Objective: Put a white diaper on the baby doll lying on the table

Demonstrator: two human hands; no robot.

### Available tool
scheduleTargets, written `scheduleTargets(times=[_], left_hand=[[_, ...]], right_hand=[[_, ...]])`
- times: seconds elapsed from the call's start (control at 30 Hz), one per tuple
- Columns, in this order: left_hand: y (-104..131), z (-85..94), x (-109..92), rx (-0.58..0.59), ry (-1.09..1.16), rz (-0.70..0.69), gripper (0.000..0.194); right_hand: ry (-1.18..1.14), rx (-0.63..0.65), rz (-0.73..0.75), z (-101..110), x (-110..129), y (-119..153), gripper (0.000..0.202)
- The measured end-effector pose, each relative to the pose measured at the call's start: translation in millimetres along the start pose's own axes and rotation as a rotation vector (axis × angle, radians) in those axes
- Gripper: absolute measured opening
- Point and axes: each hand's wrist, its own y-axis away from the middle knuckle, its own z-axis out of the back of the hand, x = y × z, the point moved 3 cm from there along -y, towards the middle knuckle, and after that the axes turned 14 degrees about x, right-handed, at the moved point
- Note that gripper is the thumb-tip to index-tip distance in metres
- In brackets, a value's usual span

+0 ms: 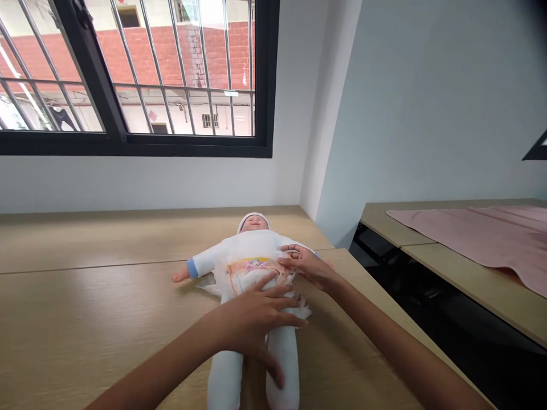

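A baby doll in a white suit with blue cuffs and a white cap lies on its back, head toward the window and legs toward me. Around its hips is a white diaper with an orange and pink printed front and frilly edges. My left hand rests over the lower front of the diaper and the upper legs, fingers spread. At the diaper's upper right edge is my right hand, its fingertips touching the waist, slightly curved and apart. The doll's arms stretch out sideways; its right-side hand is mostly hidden.
The doll lies on a light wooden table set against the wall. A barred window is above. On the right, beyond a dark gap, another table carries a pink mat.
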Motion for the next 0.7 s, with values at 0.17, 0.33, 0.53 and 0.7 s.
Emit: scheduleTargets(times=[0.17, 0.33, 0.53, 0.7], left_hand=[[11, 6.0, 2, 0.172, 0.136, 0.017, 0.073], [17, 9.8, 9, 0.210, 0.190, 0.068, 0.077], [19, 20.3, 13, 0.183, 0.412, 0.156, 0.058], [17, 8.0, 12, 0.106, 0.371, 0.142, 0.043]], right_hand=[[0.265, 0.068, -0.035, 23, 28, 14, 0.054], [0.633, 0.229, -0.095, 33, 43, 39, 0.035], [0.798, 0.366, -0.206, -6, -1, 70, 0.014], [0.778, 0.368, -0.097, -34, -28, 76, 0.023]])
